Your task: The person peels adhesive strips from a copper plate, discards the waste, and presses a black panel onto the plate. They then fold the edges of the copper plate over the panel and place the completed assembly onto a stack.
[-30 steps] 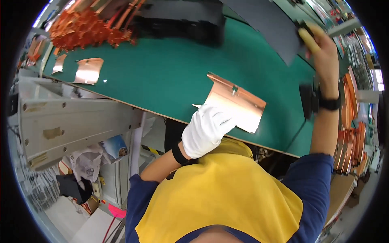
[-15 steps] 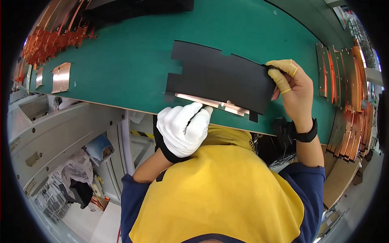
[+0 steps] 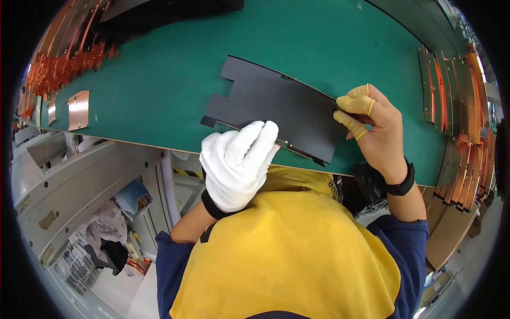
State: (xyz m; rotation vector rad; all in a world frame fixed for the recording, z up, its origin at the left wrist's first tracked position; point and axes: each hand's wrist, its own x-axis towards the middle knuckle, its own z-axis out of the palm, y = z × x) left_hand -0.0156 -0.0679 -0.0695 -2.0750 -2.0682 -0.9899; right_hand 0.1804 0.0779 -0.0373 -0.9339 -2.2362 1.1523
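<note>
The black sheet [image 3: 281, 109] is at the front of the green table [image 3: 175, 101] — it is in place there, but both hands are on it, so this bit does not look done. The white-gloved left hand [image 3: 239, 162] has its fingers close together on the near edge; its thumb is hidden, so I can't tell if it grips. The right hand [image 3: 378, 125] pinches the right end. Two copper pieces [image 3: 79, 110] far left have no black on top.

Dk lettering [image 3: 330, 184] on yellow garment [image 3: 287, 250], partly hidden, unreadable; no other legible txt.
</note>
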